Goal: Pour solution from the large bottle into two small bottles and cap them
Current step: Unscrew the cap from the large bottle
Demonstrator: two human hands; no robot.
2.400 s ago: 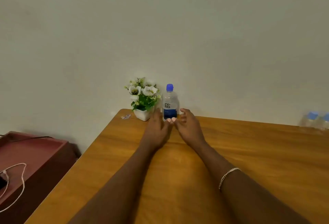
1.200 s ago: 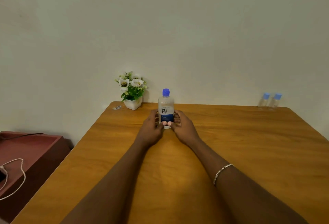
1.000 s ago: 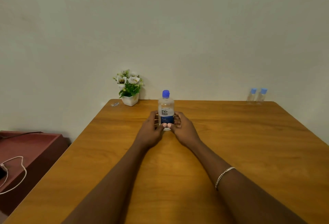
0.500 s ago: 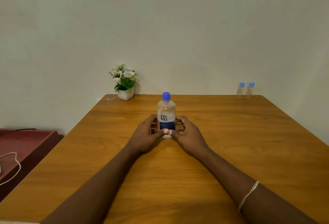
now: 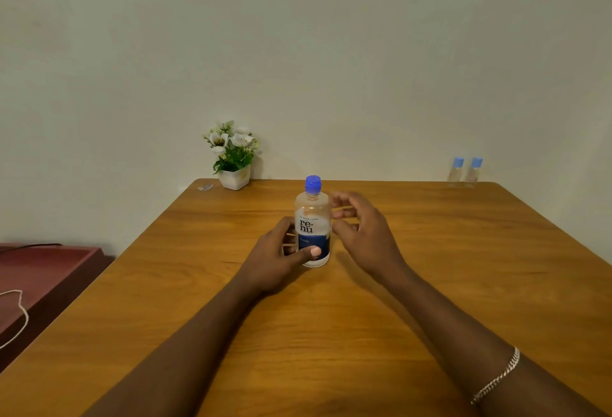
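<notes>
Wooden table (image 5: 430, 284): large bottle (image 5: 312, 221) stood mid-table, two small bottles (image 5: 465, 169) at far right edge, flower pot (image 5: 234, 178) far left

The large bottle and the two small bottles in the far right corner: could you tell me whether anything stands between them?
Nothing visible does. The large bottle, held by the left hand, has bare table up to the small bottles. The right hand hovers open beside it; the flower pot stands far left.

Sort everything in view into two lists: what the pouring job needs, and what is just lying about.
For the job:
- large bottle, capped, held by the left hand
- two small bottles, capped, far right corner
- right hand, open beside the large bottle

Lying about:
- flower pot
- white cord
- red tray
</notes>
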